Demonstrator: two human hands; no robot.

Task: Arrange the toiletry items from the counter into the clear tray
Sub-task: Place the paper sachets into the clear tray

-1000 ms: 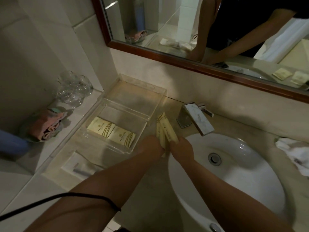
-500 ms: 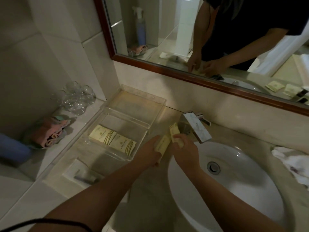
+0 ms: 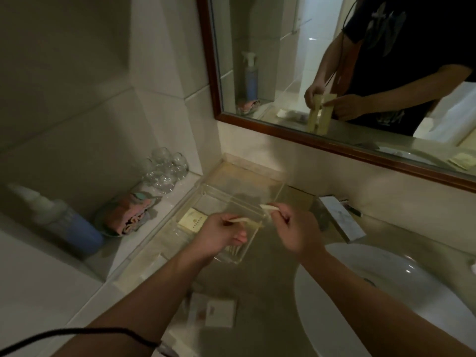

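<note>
The clear tray (image 3: 233, 176) sits on the counter against the back wall, left of the tap. A flat cream packet (image 3: 193, 219) lies inside it; a second one is mostly hidden under my left hand. My left hand (image 3: 221, 234) is over the tray's near end, shut on a long cream packet (image 3: 238, 220). My right hand (image 3: 293, 228) is just right of the tray, shut on another long cream packet (image 3: 268, 207). The mirror shows both packets hanging down from my hands. A small white packet (image 3: 219, 312) lies on the counter near my left forearm.
The tap (image 3: 340, 220) and the white basin (image 3: 386, 292) are at the right. On the left ledge stand glass tumblers (image 3: 164, 168), a folded pink cloth (image 3: 128, 215) and a blue spray bottle (image 3: 67, 225). The framed mirror (image 3: 334, 140) hangs above.
My hands have lifted the two long packets off the counter and moved left, over the tray's near right corner. The view has tilted upward and shifted.
</note>
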